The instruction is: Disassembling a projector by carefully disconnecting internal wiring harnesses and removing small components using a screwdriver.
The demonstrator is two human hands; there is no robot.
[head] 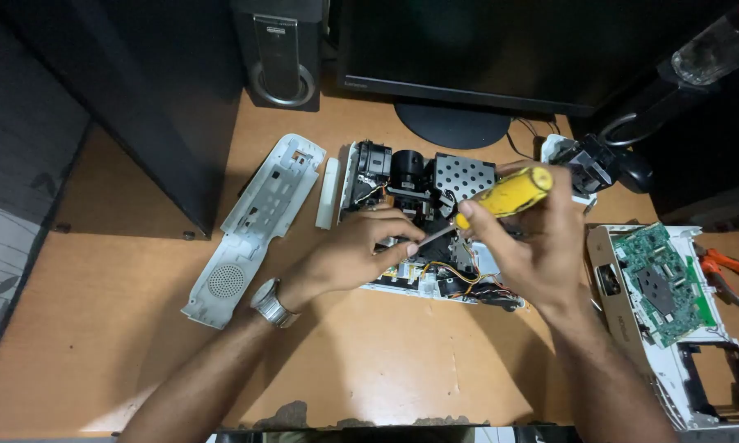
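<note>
A person bends over an opened projector (423,221) lying in the middle of a wooden surface (369,361); its white cover is off, so the lens block, a perforated metal plate and bundles of coloured wire lie bare to the tool. The right hand (527,246) grips a yellow-handled screwdriver (501,197), fingers wrapped tight round the handle, the shaft slanting down and left into the works; the tilt seems to let the tip reach a point low among the parts. The left hand (361,246), a metal watch (269,303) at its wrist, rests on the near left of the projector, its fingers curled and closing on the shaft near the tip, apparently to steady both tool and casing; whether they pinch a screw cannot be told. Removed pieces lie round the work: a long white panel (255,221) with a round grille to the left, a narrow white strip (328,193) just beside the projector; to the right, a white shell (673,320) carrying a green circuit board (661,279), with orange-handled pliers (726,267) at its far side. At the far edge stand a monitor (501,49) and a speaker (278,53).
</note>
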